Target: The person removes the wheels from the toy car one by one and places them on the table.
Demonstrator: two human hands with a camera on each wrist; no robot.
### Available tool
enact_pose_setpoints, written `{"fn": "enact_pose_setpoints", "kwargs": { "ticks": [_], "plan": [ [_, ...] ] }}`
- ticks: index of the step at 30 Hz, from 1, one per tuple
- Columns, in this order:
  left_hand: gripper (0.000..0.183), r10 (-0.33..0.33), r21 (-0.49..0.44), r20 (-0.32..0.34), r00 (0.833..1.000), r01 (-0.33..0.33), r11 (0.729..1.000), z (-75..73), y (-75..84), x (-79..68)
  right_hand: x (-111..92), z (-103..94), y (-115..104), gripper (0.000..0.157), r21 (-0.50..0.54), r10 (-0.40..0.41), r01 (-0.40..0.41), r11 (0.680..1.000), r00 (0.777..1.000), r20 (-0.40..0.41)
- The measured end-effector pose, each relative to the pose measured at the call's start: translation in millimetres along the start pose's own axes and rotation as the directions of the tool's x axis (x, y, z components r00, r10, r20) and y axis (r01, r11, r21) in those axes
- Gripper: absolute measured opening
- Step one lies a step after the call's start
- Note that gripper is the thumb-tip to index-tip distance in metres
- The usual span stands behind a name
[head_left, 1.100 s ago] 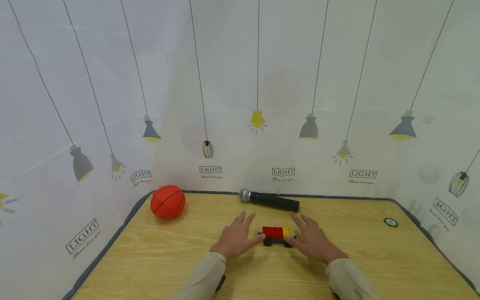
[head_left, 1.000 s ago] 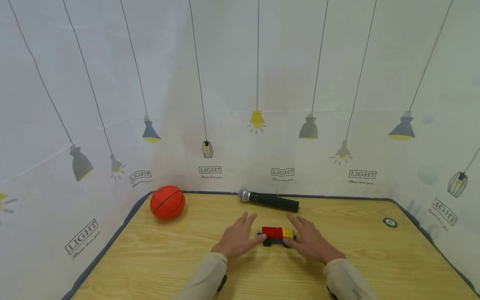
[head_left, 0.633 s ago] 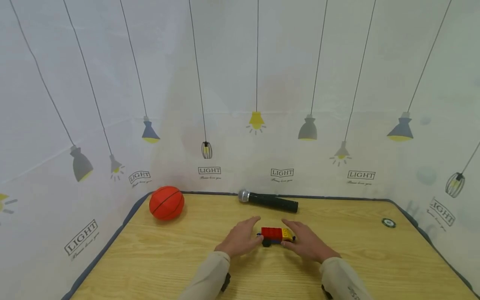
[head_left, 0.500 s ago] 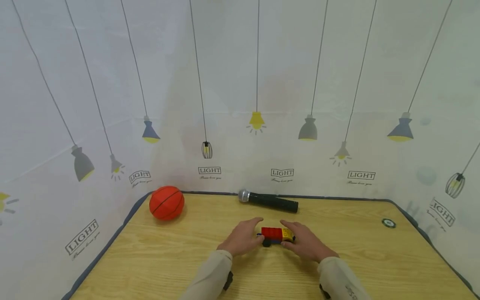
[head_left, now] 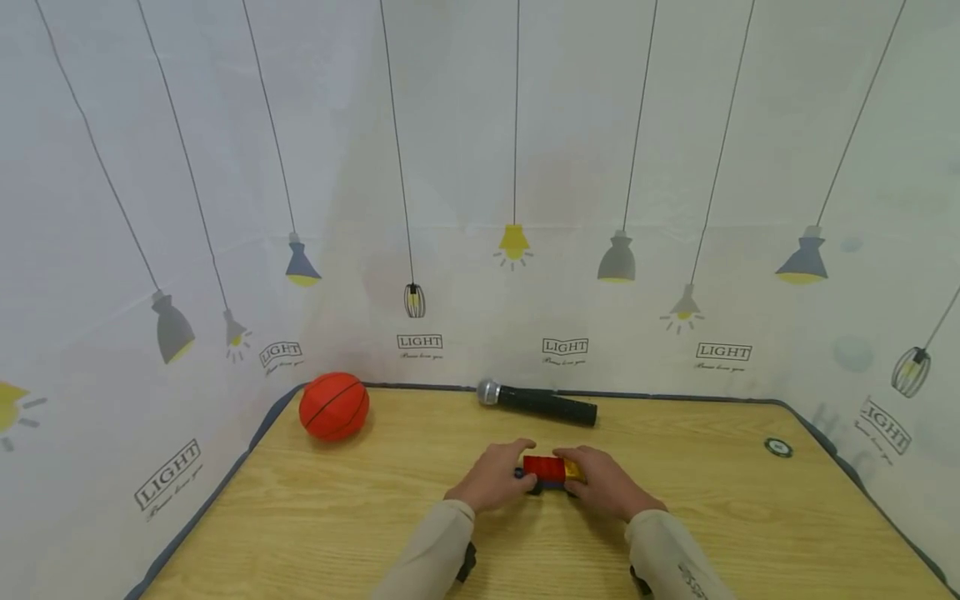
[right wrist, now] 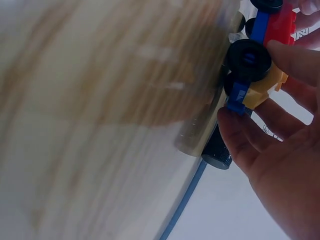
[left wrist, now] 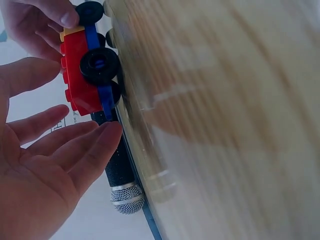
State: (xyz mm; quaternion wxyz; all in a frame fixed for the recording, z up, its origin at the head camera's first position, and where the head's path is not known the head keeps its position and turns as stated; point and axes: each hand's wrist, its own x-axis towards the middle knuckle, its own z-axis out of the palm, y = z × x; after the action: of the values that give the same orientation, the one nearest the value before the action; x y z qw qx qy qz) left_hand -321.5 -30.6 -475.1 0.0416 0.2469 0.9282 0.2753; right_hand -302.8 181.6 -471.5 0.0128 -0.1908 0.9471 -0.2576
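Observation:
A small toy car (head_left: 545, 468) of building blocks, red with a yellow end, blue base and black wheels, is between my hands near the table's middle. My right hand (head_left: 609, 483) holds its yellow end, thumb on the near side and fingers round the far side and end. At the red end is my left hand (head_left: 489, 482), fingers spread and slightly bent. In the left wrist view, the left thumb (left wrist: 35, 75) lies close to the red studs, and the other fingers are just off the car's end. Whether the left thumb touches the car, I cannot tell.
A black microphone (head_left: 547, 405) with a silver head lies behind the car along the table's back edge. A red ball (head_left: 334, 407) with black lines sits at the back left. A round green-and-white chip (head_left: 778, 447) lies at the right. White printed curtains (head_left: 480, 167) surround the wooden table (head_left: 300, 517).
Both hands have moved inward toward the car, and their fingers have bent more. My right hand has come round the yellow end. The ball, microphone and chip have stayed put.

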Motion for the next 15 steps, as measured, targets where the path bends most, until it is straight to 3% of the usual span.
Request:
{"fn": "enact_pose_setpoints", "kwargs": {
  "ticks": [8,15],
  "plan": [
    [0.047,0.004,-0.016,-0.011,1.000,-0.005,1.000,0.8,2.7,-0.6,2.3,1.8,-3.8,0.039,-0.005,0.008,-0.009,1.000,0.999,-0.052],
    [0.045,-0.006,-0.100,-0.024,1.000,0.003,0.995,-0.1,2.2,-1.7,3.3,2.7,-10.7,0.030,-0.019,0.055,-0.056,0.998,0.997,-0.055]
  ]
}}
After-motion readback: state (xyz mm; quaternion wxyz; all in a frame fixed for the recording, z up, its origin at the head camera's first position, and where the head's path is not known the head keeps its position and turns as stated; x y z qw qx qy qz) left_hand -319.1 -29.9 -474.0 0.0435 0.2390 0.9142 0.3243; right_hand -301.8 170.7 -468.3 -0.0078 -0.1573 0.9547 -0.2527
